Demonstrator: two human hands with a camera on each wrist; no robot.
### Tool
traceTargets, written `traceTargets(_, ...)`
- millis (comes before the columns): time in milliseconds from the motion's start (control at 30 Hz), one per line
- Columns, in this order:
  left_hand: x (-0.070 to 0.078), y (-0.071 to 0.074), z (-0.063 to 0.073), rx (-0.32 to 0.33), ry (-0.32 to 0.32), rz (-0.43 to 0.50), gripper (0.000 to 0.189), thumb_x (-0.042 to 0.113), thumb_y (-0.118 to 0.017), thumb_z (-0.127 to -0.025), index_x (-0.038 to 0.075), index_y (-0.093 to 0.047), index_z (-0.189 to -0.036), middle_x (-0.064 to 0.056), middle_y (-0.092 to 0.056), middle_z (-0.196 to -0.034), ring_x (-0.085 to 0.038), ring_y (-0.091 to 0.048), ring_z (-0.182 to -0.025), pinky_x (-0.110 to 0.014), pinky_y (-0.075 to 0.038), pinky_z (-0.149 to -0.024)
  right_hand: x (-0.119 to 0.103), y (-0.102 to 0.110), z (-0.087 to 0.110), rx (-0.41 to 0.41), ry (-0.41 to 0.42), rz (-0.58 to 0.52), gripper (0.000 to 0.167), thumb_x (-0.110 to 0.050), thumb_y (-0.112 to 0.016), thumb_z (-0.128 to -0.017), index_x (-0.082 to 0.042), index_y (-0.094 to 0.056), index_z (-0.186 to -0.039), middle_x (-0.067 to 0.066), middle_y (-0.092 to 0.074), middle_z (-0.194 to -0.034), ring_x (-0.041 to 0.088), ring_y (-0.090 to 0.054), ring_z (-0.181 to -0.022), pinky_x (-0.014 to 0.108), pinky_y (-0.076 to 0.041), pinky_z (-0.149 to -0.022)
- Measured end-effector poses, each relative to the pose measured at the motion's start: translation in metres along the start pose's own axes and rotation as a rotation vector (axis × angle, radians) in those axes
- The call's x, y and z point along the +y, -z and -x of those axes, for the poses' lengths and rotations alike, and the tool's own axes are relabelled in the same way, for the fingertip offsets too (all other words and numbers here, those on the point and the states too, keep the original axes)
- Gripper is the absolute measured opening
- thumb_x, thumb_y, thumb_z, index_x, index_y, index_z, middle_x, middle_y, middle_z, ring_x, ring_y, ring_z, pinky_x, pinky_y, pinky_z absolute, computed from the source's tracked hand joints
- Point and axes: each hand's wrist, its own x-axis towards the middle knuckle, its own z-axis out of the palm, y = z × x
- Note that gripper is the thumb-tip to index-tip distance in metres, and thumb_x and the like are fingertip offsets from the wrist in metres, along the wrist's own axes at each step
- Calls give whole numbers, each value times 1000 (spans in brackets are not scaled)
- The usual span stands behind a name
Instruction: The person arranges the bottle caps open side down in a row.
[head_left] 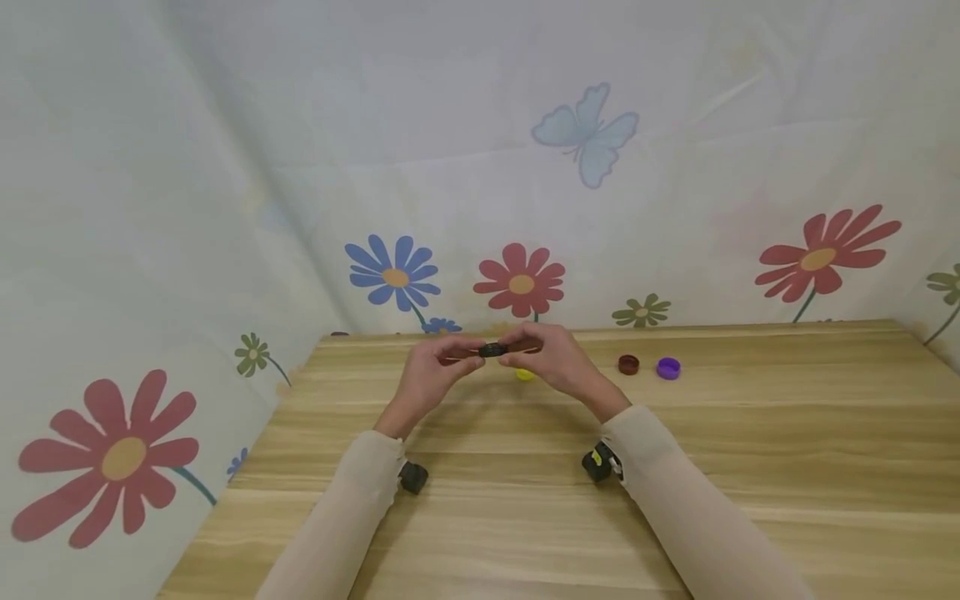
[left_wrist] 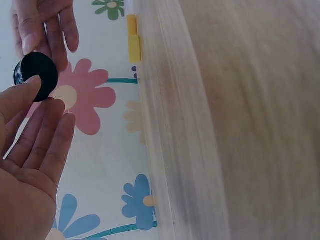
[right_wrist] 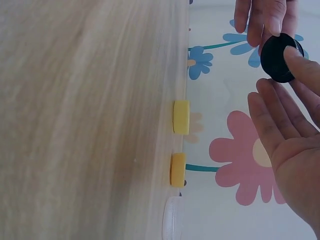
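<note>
Both hands meet above the far part of the table around one small black round cap [head_left: 492, 350]. My left hand [head_left: 431, 375] pinches its left side between thumb and fingers. From the other side, my right hand [head_left: 555, 357] pinches it too. In the left wrist view the left thumb lies across the dark face of the cap [left_wrist: 46, 67]. The right thumb presses the same cap [right_wrist: 274, 57] in the right wrist view, with the other fingers stretched out below. Behind the right fingers a yellow cap [head_left: 524, 375] shows partly hidden.
On the wooden table [head_left: 510, 525], a dark red cap [head_left: 628, 364] and a purple cap [head_left: 669, 368] lie right of the hands. A flower-printed cloth [head_left: 450, 200] hangs behind the table and along its left side.
</note>
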Motion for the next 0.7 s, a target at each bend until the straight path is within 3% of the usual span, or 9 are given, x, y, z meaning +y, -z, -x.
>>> traceTargets(467, -4, 2, 2, 23, -62, 33, 22, 15, -81, -97, 8, -81, -118, -4, -80, -108, -20, -76, -99, -36, -62, -88, 2, -3, -1, 34, 5, 0, 21, -15, -77, -100, -6, -77, -118, 4, -77, -109, 24, -72, -103, 42, -59, -93)
traceTargets(700, 0, -1, 1, 34, -71, 80, 22, 7, -80, -97, 5, -80, -119, -7, -80, -107, -22, -77, -96, -31, -61, -86, 4, -2, 0, 53, -4, -13, 20, -16, -77, -100, -5, -77, -117, 5, -77, -109, 25, -72, -105, 45, -58, -95)
